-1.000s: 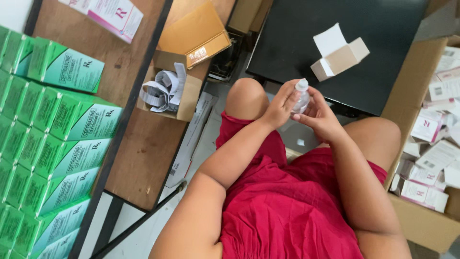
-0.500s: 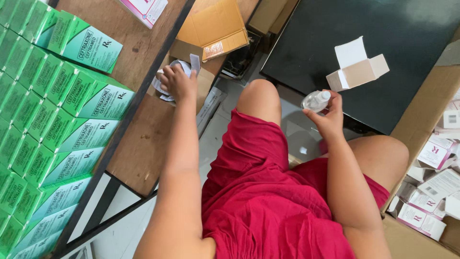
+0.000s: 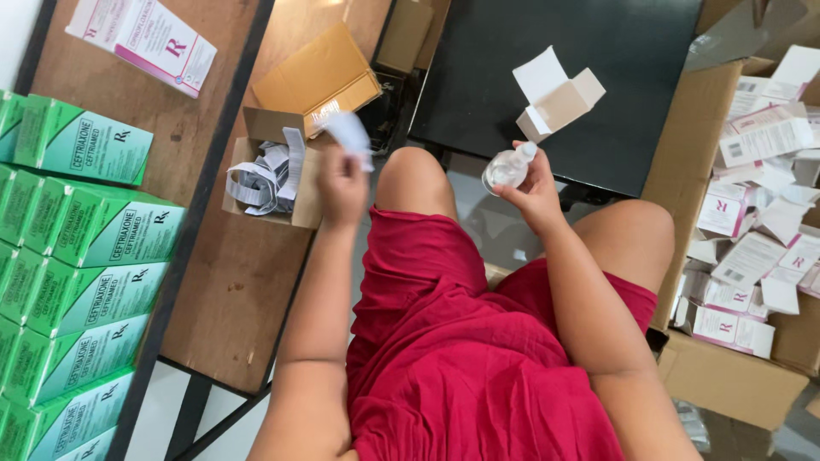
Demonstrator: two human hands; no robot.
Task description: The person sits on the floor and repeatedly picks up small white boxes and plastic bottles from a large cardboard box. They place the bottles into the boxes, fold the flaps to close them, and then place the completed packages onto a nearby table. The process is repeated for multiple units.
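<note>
Left hand (image 3: 342, 183) pinched a folded paper leaflet (image 3: 350, 135) above the small leaflet carton (image 3: 266, 175), right hand (image 3: 534, 192) gripped the clear vial (image 3: 506, 168) over the knees; the leaflet best kept flat against the vial.

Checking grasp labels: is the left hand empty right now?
No, the left hand pinches a folded white paper leaflet above the small cardboard box of leaflets, while the right hand holds a small clear bottle.

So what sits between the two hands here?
In the head view, only the person's bare knee lies between the left hand, holding a folded paper leaflet, and the right hand, holding a clear vial.
</note>
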